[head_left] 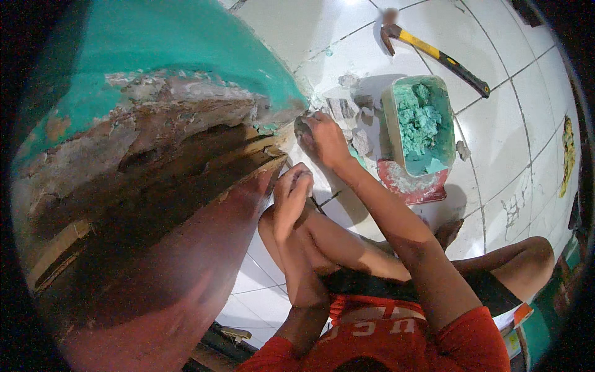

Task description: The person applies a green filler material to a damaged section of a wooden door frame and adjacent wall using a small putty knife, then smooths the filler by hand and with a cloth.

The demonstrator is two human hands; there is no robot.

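Observation:
My right hand (328, 139) is closed round a rough grey chunk (302, 130) at the foot of the broken wall corner. Just nearer to me, my left hand (292, 191) is closed with its fingers curled; what they hold, if anything, is hidden. Both hands are beside the end of a long, ragged cavity (167, 161) in the wall, where brown, wood-like layers show. Turquoise paint (186, 37) covers the wall above the break, and a dull red surface (167, 279) lies below it.
Right of my hands stands a tub (388, 118) holding crumbly turquoise material (418, 121). A red, powder-dusted flat piece (421, 193) sticks out below it. Grey rubble (361, 141) lies between tub and wall. Beyond is a claw hammer (437, 56) on white floor tiles (496, 149).

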